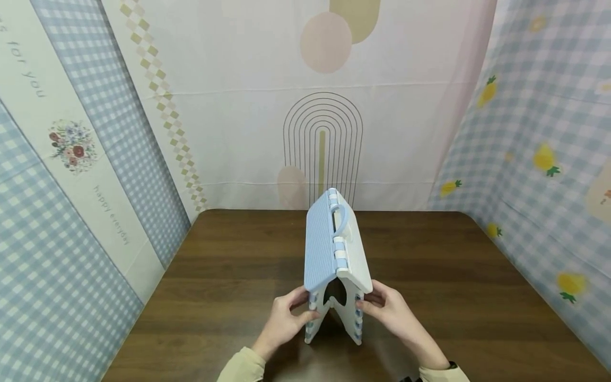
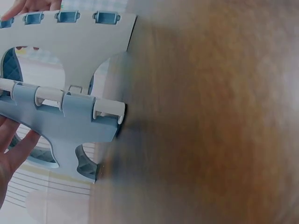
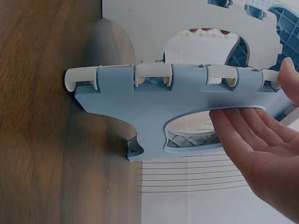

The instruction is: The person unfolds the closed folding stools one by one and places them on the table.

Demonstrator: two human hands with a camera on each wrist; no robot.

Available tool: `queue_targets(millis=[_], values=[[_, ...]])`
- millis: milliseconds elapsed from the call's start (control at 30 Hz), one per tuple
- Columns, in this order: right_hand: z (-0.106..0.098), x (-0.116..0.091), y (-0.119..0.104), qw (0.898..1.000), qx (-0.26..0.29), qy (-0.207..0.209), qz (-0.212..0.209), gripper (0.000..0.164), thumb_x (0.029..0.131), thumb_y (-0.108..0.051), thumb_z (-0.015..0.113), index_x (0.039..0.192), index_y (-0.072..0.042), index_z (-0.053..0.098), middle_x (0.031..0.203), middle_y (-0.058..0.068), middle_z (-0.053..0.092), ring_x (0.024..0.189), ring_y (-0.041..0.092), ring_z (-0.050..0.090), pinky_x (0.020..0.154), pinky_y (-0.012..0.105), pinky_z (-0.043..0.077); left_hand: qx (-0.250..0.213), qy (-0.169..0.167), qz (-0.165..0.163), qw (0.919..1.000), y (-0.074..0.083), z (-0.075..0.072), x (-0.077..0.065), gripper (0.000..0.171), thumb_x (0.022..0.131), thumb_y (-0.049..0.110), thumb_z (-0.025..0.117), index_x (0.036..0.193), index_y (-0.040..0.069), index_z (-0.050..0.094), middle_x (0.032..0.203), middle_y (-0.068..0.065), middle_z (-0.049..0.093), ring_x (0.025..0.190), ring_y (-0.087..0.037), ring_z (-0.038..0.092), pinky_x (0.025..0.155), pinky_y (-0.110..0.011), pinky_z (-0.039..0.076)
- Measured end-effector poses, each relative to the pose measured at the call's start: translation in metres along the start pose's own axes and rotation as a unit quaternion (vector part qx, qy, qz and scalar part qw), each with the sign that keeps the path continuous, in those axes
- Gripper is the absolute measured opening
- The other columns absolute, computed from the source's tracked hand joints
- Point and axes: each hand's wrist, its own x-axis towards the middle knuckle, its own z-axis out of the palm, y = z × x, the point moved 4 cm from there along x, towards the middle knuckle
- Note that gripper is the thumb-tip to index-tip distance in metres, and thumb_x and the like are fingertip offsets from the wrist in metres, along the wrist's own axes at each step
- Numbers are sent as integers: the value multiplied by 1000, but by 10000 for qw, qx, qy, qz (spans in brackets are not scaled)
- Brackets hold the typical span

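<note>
Symmetrically, both forearms angle in from the bottom of the head view, the left hand and right hand each gripping one side of a half-folded step stool, thumbs in front, fingers behind. It stands peaked just below and right of centre, its panels hiding some fingertips; a blue handle arches along the ridge. Brown wooden table fills the lower frame, with a patterned white cloth behind and checked drapes at both edges.

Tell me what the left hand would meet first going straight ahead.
The folding step stool, likely at once: the left hand touches its left side, though finger depth there is unclear.
</note>
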Motion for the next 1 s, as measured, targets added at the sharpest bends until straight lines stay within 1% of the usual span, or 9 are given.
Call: queue_targets(millis=[267, 433, 600, 667, 767, 833, 900, 933, 1000], values=[[-9, -2, 3, 9999, 0, 49, 117, 52, 80, -21, 65, 123, 2, 46, 118, 25, 55, 105, 29, 58, 82, 27, 52, -3, -165, -75, 9998, 0, -3, 2, 44, 69, -1, 72, 111, -5, 57, 97, -20, 67, 90, -21, 65, 82, -43, 51], [-11, -3, 1, 9999, 78, -90, -109, 50, 82, -19, 64, 122, 5, 46, 116, 27, 55, 101, 16, 61, 82, 25, 52, 14, -216, -98, 9997, 0, -4, 1, 45, 68, 1, 73, 110, -3, 58, 96, -19, 67, 89, -21, 65, 82, -44, 51], [-14, -3, 1, 9997, 16, -187, -157, 51, 83, -19, 63, 124, 4, 44, 118, 28, 54, 101, 11, 60, 82, 23, 51, 57, -533, -419, 9977, -1, -3, 4, 45, 68, 7, 75, 110, 4, 58, 95, -16, 68, 91, -19, 64, 83, -42, 51], [-16, -3, 0, 9995, -91, -237, -196, 49, 84, -20, 62, 123, 2, 45, 118, 26, 55, 102, 11, 60, 83, 23, 51, 97, -728, -491, 9961, -8, -2, 6, 44, 70, 11, 74, 110, 6, 57, 95, -16, 68, 92, -18, 64, 85, -42, 50], [-25, -4, -3, 9990, -290, -250, -238, 44, 85, -23, 60, 123, -4, 47, 118, 20, 56, 101, 3, 58, 84, 20, 49, 335, -1105, -396, 9925, -19, -3, 7, 43, 73, 19, 73, 112, 10, 55, 99, -12, 67, 95, -17, 63, 87, -40, 50], [-33, -4, -7, 9988, -448, -115, -176, 40, 87, -26, 58, 122, -9, 49, 118, 15, 57, 103, 7, 58, 84, 19, 48, 559, -1468, -455, 9865, -24, -8, 8, 41, 76, 23, 71, 112, 14, 55, 102, -6, 67, 98, -16, 62, 89, -36, 49], [-42, -3, -13, 9977, -657, 83, -117, 38, 88, -30, 55, 122, -14, 50, 121, 10, 57, 107, 13, 56, 84, 18, 47, 889, -1785, -500, 9786, -22, -18, 12, 34, 79, 23, 68, 110, 15, 57, 103, -2, 66, 97, -15, 62, 88, -31, 49], [-46, -2, -18, 9965, -800, 198, -123, 37, 89, -32, 53, 122, -16, 50, 122, 8, 56, 109, 16, 55, 84, 18, 47, 1090, -1839, -552, 9753, -19, -24, 15, 30, 80, 20, 66, 108, 14, 59, 102, 0, 67, 95, -14, 62, 87, -29, 50], [-52, 0, -30, 9915, -1166, 517, -271, 36, 90, -36, 51, 122, -21, 50, 123, 3, 56, 111, 18, 54, 85, 20, 47, 1518, -1608, -675, 9729, -11, -37, 23, 22, 82, 16, 63, 103, 13, 62, 98, 1, 68, 92, -13, 63, 85, -28, 50]])
